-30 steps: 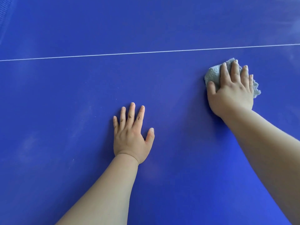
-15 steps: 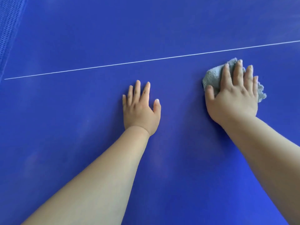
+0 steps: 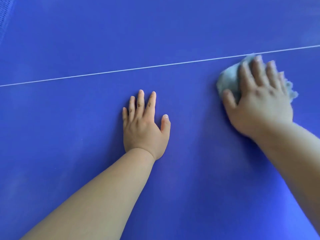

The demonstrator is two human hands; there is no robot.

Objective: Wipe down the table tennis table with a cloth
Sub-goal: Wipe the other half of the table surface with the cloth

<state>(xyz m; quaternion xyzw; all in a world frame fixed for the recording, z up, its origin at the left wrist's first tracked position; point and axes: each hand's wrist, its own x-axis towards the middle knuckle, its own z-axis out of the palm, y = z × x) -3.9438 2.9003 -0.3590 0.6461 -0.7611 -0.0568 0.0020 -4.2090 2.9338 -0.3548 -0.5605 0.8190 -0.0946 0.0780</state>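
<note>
**Mid-wipe near the white line**

The right hand [image 3: 259,104] lies flat on top of the grey cloth [image 3: 228,78], fingers fairly straight and slightly apart, pressing it against the blue table [image 3: 69,153]. The thumb sits at the cloth's near edge. The hand is blurred, so I cannot tell whether any fingertip hooks over the far side. The bunched cloth's far tip touches the white line [image 3: 121,71], and a frayed edge shows beyond the little finger.

The left hand [image 3: 143,125] rests palm down on the table, well apart from the cloth, with its fingers close together and the thumb out. It looks like a brace for the reach. A strip of net [image 3: 5,18] shows at the top left corner.

The wiping step looks to be in hand, and faint dull patches on the left suggest much of the surface is left to do. The next stroke calls for even downward pressure so the cloth slides rather than rolls, and for overlapping passes. Reaching past the line will probably mean leaning harder on the left hand.
</note>
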